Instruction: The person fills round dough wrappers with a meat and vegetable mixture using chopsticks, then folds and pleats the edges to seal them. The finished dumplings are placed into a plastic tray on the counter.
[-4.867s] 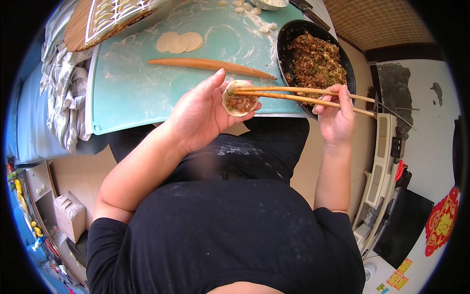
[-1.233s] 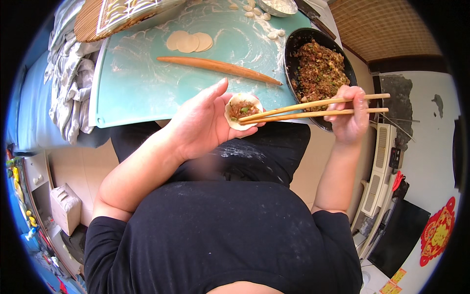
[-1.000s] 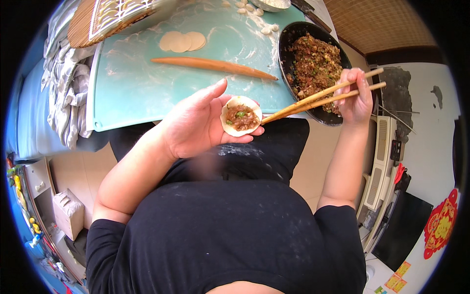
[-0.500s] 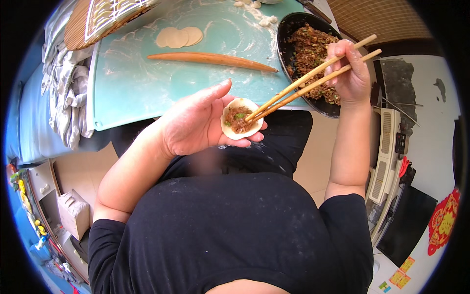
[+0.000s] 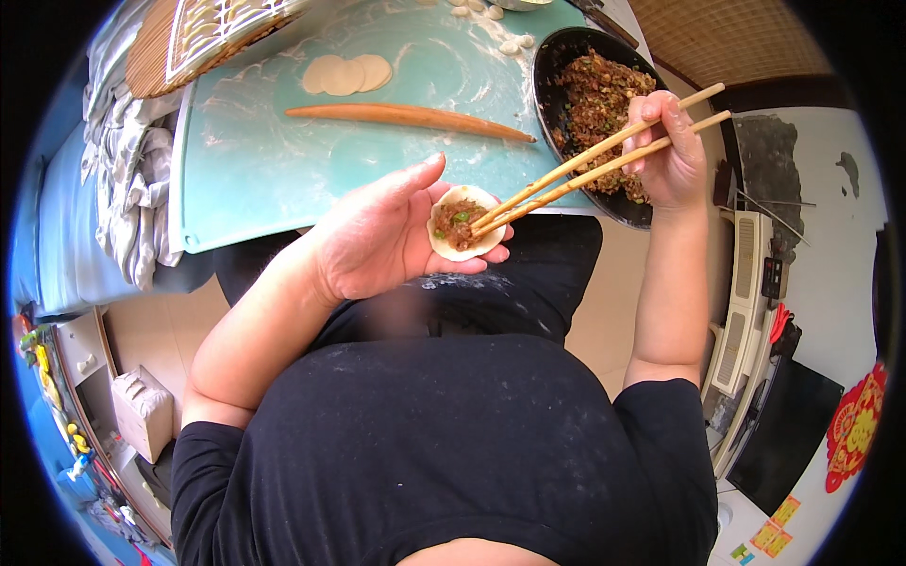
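Observation:
A round dumpling wrapper rests on the fingers of my left hand, which cups it palm up with the thumb raised. Brown minced filling with green bits sits in the wrapper's middle. My right hand grips a pair of long wooden chopsticks, whose tips touch the filling from the right. Below and beyond that hand, a black pan holds a mound of minced filling.
On the floured green mat lie a rolling pin, overlapping wrappers and small dough pieces. A round woven tray with a white rack stands at far left, beside crumpled grey-white cloth.
The chopstick tips have shifted slightly within the filling, which looks flatter and more spread. My right hand has moved slightly left and down; my left hand still holds the wrapper.

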`<state>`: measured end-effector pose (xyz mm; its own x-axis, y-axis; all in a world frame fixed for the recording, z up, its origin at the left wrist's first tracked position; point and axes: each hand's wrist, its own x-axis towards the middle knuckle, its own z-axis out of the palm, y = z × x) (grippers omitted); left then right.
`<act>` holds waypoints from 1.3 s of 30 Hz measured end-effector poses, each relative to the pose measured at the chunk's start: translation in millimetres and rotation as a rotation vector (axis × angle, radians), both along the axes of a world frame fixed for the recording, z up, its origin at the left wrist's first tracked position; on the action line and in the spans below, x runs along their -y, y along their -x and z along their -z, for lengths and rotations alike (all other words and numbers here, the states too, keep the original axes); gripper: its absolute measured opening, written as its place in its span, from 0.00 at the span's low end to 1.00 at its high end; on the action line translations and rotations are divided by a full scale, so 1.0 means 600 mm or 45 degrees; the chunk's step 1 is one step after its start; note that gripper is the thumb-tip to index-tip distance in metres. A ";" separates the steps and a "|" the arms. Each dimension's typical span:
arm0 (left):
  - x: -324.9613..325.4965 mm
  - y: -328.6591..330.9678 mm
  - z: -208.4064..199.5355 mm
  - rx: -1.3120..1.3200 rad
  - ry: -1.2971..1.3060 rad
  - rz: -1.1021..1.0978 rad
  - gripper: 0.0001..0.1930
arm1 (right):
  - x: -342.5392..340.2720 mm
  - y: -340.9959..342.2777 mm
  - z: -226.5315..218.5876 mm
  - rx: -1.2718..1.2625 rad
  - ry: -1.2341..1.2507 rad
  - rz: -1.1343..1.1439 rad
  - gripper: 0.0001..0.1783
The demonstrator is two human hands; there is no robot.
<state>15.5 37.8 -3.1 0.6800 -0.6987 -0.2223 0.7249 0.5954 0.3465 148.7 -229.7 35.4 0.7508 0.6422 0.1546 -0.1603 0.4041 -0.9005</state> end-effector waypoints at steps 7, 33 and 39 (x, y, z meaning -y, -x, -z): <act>-0.002 0.001 0.003 0.018 -0.016 -0.110 0.32 | -0.005 0.007 0.012 0.012 0.059 0.101 0.15; -0.004 -0.003 -0.005 0.006 -0.105 -0.456 0.31 | -0.012 0.081 0.056 -0.111 0.002 0.483 0.17; -0.010 -0.003 0.012 -0.034 -0.243 -0.481 0.25 | 0.069 0.082 0.052 -0.143 -0.082 1.058 0.16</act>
<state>17.5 43.9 -10.6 0.8726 -0.3464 -0.3442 0.4784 0.7479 0.4602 99.5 -271.0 4.2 0.9887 -0.1336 0.0680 0.1246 0.4804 -0.8682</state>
